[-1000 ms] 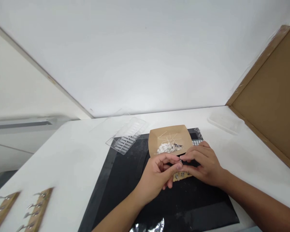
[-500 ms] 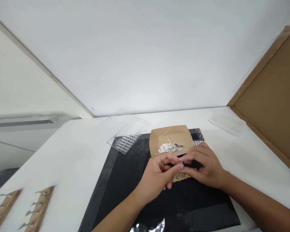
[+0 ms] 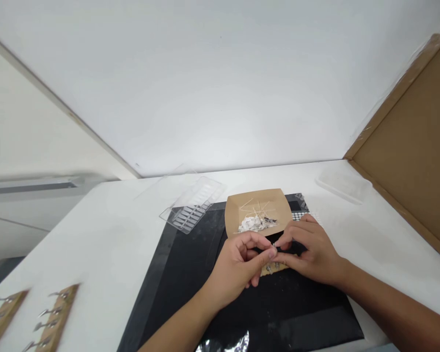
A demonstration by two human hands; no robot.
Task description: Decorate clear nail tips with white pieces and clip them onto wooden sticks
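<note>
Over the black mat (image 3: pixel 190 298), my left hand (image 3: pixel 244 264) pinches a tiny silvery piece (image 3: pixel 275 246) between thumb and index finger. The fingertips of my right hand (image 3: pixel 308 249) close on the same small piece from the other side; its shape is mostly hidden. Beneath both hands lies a yellowish wooden block (image 3: pixel 275 268) with small metal parts on it, partly covered by my fingers. Just behind my hands sits a brown paper tray (image 3: pixel 238 208) holding white scraps and thin sticks.
Clear plastic trays (image 3: pixel 192 205) lie at the mat's back left. Two wooden strips (image 3: pixel 58 318) with metal pieces rest on the white table at left. A clear lid (image 3: pixel 337 186) is at back right, near a cardboard panel (image 3: pixel 410 146). A white dotted sheet (image 3: pixel 299 215) lies behind my right hand.
The view has shifted slightly. Both hands keep nearly the same pose around the small piece, with only slight finger movement.
</note>
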